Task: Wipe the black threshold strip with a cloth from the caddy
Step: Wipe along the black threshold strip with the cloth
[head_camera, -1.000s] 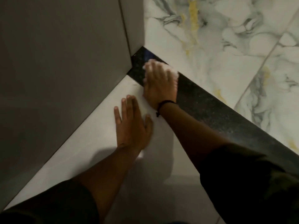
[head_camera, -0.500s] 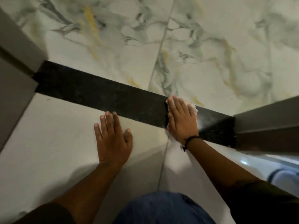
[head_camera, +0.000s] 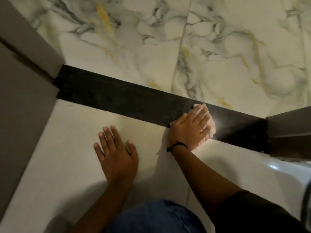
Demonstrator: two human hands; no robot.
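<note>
The black threshold strip (head_camera: 117, 96) runs across the floor from the left door frame down to the right one. My right hand (head_camera: 190, 128) presses a pale cloth (head_camera: 212, 127) flat onto the strip near its right end; only the cloth's edges show past my fingers. A black band circles that wrist. My left hand (head_camera: 116, 153) lies flat, fingers spread, on the plain white floor just below the strip, holding nothing. The caddy is out of view.
Grey door frame posts stand at the left (head_camera: 25, 68) and right (head_camera: 289, 132) ends of the strip. Marble-patterned tiles (head_camera: 218, 47) lie beyond it. My blue-clad knee (head_camera: 156, 216) is at the bottom. A white object's edge (head_camera: 307, 195) shows at far right.
My right hand has slid the cloth along the strip from its left end toward its right end. My view has swung right with it, and my left hand stays planted on the white floor.
</note>
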